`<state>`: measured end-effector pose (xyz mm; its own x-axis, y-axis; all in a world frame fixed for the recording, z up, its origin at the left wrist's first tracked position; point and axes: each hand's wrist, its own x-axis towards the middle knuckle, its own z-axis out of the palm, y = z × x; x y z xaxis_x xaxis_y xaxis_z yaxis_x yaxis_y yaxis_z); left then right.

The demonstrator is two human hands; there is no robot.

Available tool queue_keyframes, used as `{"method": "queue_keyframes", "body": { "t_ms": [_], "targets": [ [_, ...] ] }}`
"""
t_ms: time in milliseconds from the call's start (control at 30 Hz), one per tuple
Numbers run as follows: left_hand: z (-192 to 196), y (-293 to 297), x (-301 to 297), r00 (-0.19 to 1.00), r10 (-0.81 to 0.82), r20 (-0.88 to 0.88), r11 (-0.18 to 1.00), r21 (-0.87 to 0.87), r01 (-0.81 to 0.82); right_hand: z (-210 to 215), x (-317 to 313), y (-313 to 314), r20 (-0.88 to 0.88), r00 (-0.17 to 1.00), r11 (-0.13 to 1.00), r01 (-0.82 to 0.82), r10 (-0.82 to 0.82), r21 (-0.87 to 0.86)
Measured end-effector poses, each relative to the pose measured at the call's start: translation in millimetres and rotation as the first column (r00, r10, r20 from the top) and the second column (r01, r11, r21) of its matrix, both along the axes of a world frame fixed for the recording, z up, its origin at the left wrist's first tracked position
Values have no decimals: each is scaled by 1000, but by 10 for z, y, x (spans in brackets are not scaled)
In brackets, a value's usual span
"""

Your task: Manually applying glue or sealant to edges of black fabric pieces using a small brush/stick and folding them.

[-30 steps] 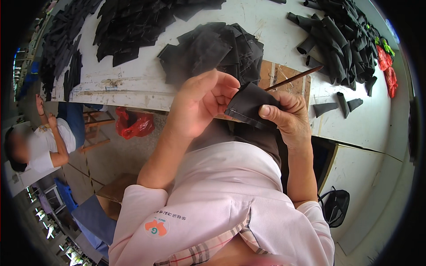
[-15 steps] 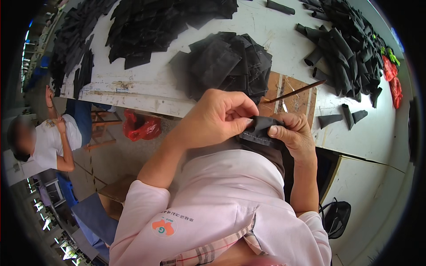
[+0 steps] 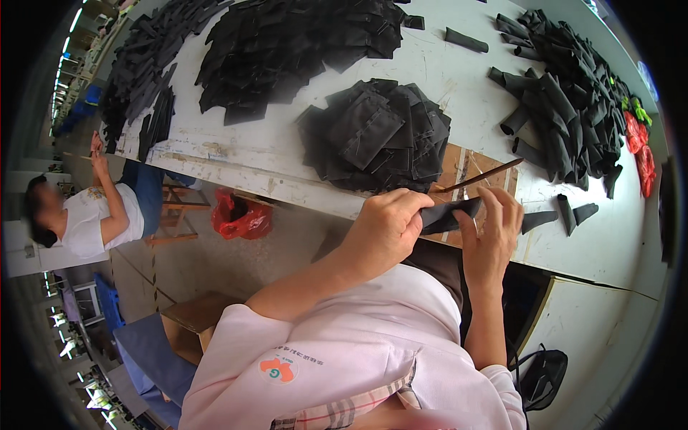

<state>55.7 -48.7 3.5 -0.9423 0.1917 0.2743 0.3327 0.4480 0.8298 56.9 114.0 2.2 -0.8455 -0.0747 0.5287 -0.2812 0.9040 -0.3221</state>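
Observation:
My left hand [image 3: 390,228] is closed on the left end of a small black fabric piece [image 3: 440,218], held in front of the table edge. At its other end is my right hand [image 3: 493,233], with the thumb against the cloth and the fingers curved above it. Just beyond my hands, a thin dark stick [image 3: 487,173] slants over a brown board [image 3: 459,163] on the table. Close behind my left hand lies a heap of flat black fabric pieces [image 3: 373,136] with pale stitching.
The white table [image 3: 287,136] carries a larger spread of black pieces [image 3: 287,50] and a pile of rolled black tubes [image 3: 566,107]. Red bags [image 3: 640,147] lie at the far right. A red bag [image 3: 240,218] hangs below the left edge. Another person [image 3: 107,208] is at left.
Both hands have moved away from my body toward the table edge, carrying the fabric piece. My right fingers have lifted and spread, and the view has shifted slightly.

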Motion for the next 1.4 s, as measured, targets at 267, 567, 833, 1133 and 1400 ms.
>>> {"method": "queue_keyframes", "body": {
  "t_ms": [267,567,833,1133,1400],
  "targets": [
    [15,289,33,993,87,-77,982,175,-72,40,159,-121,142,956,741,-99,255,-665],
    [-123,341,78,975,141,-174,989,58,-133,-14,95,-139,211,962,842,-33,173,-539],
    [-179,278,-11,986,137,100,969,191,-154,-22,97,-186,139,978,902,-85,157,-424],
    [-173,357,-14,979,109,-173,983,167,-80,-31,59,-98,233,917,649,-35,323,-760],
    [-261,350,-31,973,223,52,915,332,-227,-169,32,-203,111,986,953,-84,121,-291]
  ]
}}
